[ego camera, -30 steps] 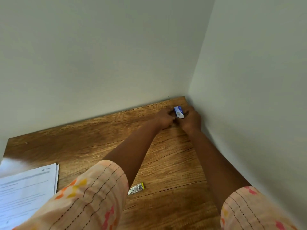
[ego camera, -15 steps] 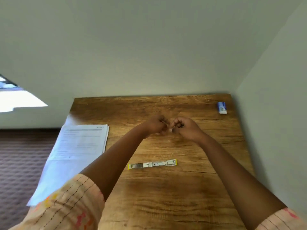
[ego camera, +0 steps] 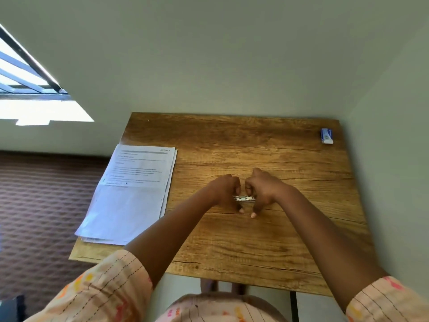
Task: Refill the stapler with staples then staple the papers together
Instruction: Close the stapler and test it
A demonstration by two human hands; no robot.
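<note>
The open metal stapler (ego camera: 244,198) lies flat in the middle of the wooden table (ego camera: 255,240), and only its silver middle shows between my hands. My left hand (ego camera: 224,190) covers the stapler's left end with curled fingers. My right hand (ego camera: 261,189) curls over its right end, thumb and a fingertip pointing down at the table. Whether either hand still pinches a strip of staples is hidden. The small blue and white staple box (ego camera: 326,135) sits at the table's far right corner. A stack of printed papers (ego camera: 132,194) lies along the left edge.
Walls close off the table at the back and on the right. Patterned carpet (ego camera: 41,205) lies to the left, and a window (ego camera: 25,84) is at the upper left. The papers overhang the table's left edge slightly.
My hands left the staple box at the far corner, came back to the middle, then dropped onto the stapler. The camera tilted down and the box stays in the corner.
</note>
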